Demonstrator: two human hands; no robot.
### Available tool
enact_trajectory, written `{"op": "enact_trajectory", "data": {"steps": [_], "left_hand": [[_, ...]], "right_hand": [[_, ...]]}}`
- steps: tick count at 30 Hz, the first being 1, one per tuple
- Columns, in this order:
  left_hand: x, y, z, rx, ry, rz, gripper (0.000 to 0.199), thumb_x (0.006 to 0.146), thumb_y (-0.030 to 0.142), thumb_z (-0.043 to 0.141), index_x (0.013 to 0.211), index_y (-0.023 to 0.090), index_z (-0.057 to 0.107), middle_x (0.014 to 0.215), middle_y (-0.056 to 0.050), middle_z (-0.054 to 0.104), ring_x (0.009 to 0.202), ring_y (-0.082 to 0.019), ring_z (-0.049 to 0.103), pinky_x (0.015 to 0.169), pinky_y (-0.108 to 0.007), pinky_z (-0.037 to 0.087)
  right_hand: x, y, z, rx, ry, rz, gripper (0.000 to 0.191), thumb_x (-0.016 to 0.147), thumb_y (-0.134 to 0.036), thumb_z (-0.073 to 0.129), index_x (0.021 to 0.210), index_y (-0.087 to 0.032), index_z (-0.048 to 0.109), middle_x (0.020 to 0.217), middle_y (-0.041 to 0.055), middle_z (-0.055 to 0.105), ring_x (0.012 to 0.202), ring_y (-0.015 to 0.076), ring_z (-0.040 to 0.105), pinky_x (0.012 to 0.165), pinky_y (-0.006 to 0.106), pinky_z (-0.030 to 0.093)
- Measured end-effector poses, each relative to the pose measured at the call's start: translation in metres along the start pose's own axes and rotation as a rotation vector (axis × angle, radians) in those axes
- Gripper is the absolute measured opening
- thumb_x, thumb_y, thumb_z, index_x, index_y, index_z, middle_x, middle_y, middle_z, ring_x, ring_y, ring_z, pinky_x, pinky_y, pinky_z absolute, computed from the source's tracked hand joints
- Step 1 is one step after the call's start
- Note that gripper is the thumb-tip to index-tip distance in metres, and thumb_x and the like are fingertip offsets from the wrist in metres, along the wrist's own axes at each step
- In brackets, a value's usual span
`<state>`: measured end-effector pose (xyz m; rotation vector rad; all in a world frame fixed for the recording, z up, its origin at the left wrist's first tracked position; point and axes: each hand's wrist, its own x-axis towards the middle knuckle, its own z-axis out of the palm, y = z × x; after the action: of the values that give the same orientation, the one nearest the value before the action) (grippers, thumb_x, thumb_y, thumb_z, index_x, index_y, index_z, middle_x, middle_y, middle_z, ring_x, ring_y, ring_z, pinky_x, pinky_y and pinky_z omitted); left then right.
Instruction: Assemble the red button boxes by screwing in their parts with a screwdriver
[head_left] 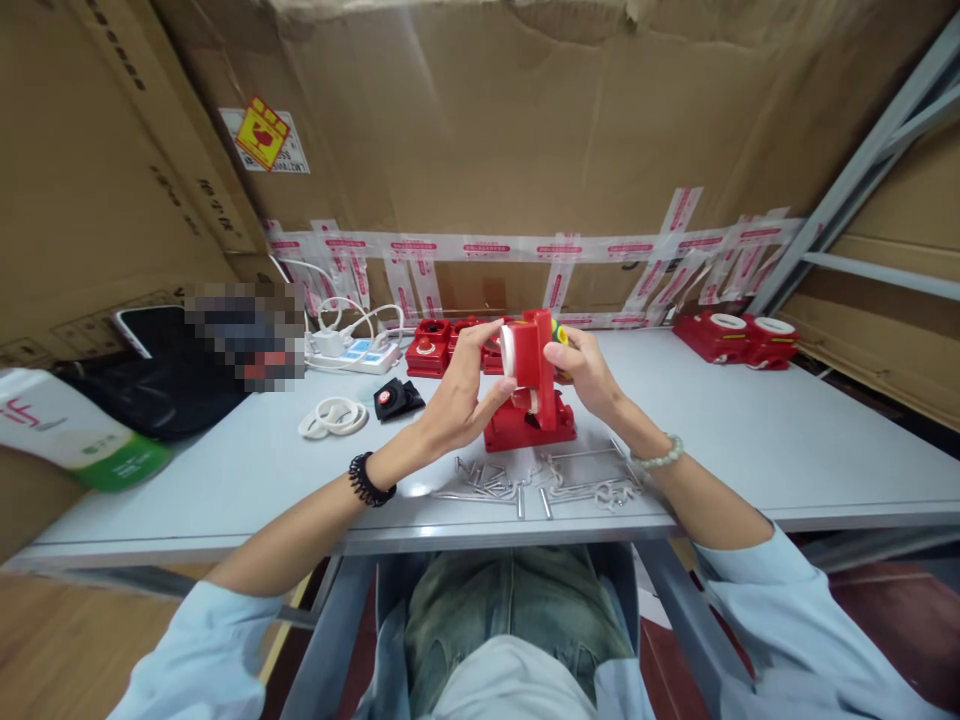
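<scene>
Pale grey desk (757, 430), flat-topped, across the middle of the frame, cardboard beyond it. Contents, near to far:

Lower centre, by the near edge: slim silvery metal rods and short pins (487, 480), loosely scattered; thin white cords (611, 492) among those at right.

Centre: one red plastic block-shaped device (534, 355) with a white round face, raised between both hands. Left hand (461, 385), black coiled band at wrist, clasps the white-faced side; right hand (586, 372), pale green bead bracelet, grips the opposite side, where a yellow-and-green piece (559, 332) shows, partly hidden. Below it, a red plastic base (525, 434); whether joined cannot be told.

Left of centre: overlapping white rings (334, 418); just beside them, a black fitting with a red-and-white button (397, 399).

Behind: red button boxes (427, 350), partly covered by the left hand; white power strip (371, 356) with cables. Right, near the far edge: two red units with white discs (736, 338).

Farthest: brown cardboard panel (487, 140), taped along its lower part.
</scene>
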<state>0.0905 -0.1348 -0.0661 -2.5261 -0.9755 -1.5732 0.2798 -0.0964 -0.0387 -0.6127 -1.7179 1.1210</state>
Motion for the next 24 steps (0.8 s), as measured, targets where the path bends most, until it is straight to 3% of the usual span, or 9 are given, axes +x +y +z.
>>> {"op": "enact_trajectory", "data": {"steps": [4,8,16,18,20,24], "left_hand": [[0.003,-0.001,-0.004,0.128,0.018,0.137,0.052,0.1,0.043,0.044,0.145,0.023,0.026,0.131,-0.016,0.047,0.118,-0.028,0.05,0.099,-0.047,0.047],[0.003,-0.003,-0.004,0.077,0.001,0.111,0.049,0.1,0.043,0.044,0.14,0.021,0.029,0.123,-0.015,0.047,0.108,-0.026,0.053,0.091,-0.044,0.05],[-0.002,-0.003,-0.004,-0.123,-0.013,0.034,0.047,0.099,0.052,0.042,0.136,0.024,0.032,0.115,-0.011,0.049,0.094,-0.021,0.052,0.083,-0.039,0.05],[-0.002,0.0,-0.004,-0.217,-0.008,-0.034,0.045,0.099,0.053,0.04,0.133,0.023,0.036,0.112,-0.01,0.051,0.093,-0.02,0.053,0.083,-0.038,0.05],[0.0,0.001,-0.005,-0.349,-0.02,-0.174,0.043,0.099,0.056,0.038,0.124,0.021,0.044,0.102,-0.007,0.055,0.086,-0.018,0.053,0.078,-0.035,0.05],[0.005,-0.007,-0.006,-0.648,-0.159,-0.522,0.055,0.096,0.066,0.03,0.082,0.019,0.053,0.064,0.001,0.045,0.055,-0.012,0.041,0.052,-0.024,0.04]], "right_hand": [[-0.002,-0.001,0.0,0.076,-0.058,0.093,0.051,0.069,-0.07,0.064,0.066,-0.021,0.051,0.056,-0.0037,0.046,0.046,0.0082,0.035,0.042,0.024,0.025],[-0.003,-0.002,0.002,0.079,-0.083,0.122,0.054,0.066,-0.072,0.066,0.066,-0.021,0.051,0.055,-0.0044,0.043,0.046,0.0077,0.033,0.041,0.024,0.025],[-0.005,0.0,0.004,-0.035,-0.057,-0.064,0.042,0.068,-0.057,0.073,0.08,-0.018,0.063,0.07,-0.0012,0.057,0.061,0.0104,0.05,0.055,0.024,0.042],[-0.006,0.0,0.005,-0.098,-0.034,-0.11,0.043,0.066,-0.052,0.075,0.09,-0.018,0.064,0.076,0.0001,0.061,0.065,0.0116,0.054,0.06,0.025,0.046],[-0.008,-0.001,0.006,-0.199,-0.011,-0.182,0.057,0.062,-0.046,0.077,0.109,-0.018,0.061,0.086,0.0022,0.066,0.07,0.0136,0.059,0.065,0.027,0.049],[-0.011,0.0,0.004,-0.618,-0.026,-0.461,0.08,0.059,-0.04,0.075,0.131,-0.016,0.051,0.077,-0.0006,0.066,0.06,0.0127,0.056,0.059,0.026,0.046]]}}
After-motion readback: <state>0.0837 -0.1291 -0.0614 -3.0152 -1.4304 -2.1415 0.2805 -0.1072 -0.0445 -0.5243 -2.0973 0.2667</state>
